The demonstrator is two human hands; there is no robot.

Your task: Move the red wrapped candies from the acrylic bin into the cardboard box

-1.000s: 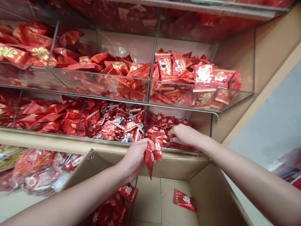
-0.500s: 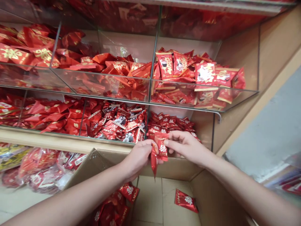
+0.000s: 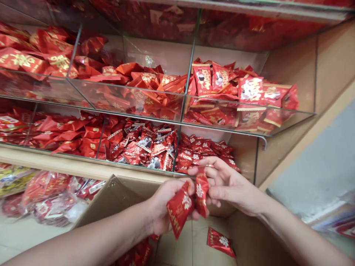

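Observation:
My left hand (image 3: 159, 207) is closed on a small red foil packet (image 3: 180, 208) with white and gold print, which tilts down over the fingers. Right beside it, my right hand (image 3: 233, 186) pinches a second red packet (image 3: 202, 190) between thumb and fingers, close to the left fingertips. Both hands are above an open cardboard box (image 3: 177, 240). Inside the box, one red packet (image 3: 221, 242) lies at the right and a pile of similar packets (image 3: 135, 255) is partly hidden by my left forearm. Just behind my hands, matching packets (image 3: 203, 144) fill a lower shelf bin.
Clear-walled bins hold red packets on two shelf levels; the upper one has a clear front panel (image 3: 124, 98). A metal bracket (image 3: 264, 142) sticks out at the right. Bagged goods (image 3: 52, 195) lie at lower left, beside the raised box flap (image 3: 111, 195).
Both hands have come lower and nearer, away from the shelf bin. The two packets are now apart, with the second in my right fingers. The view has shifted slightly.

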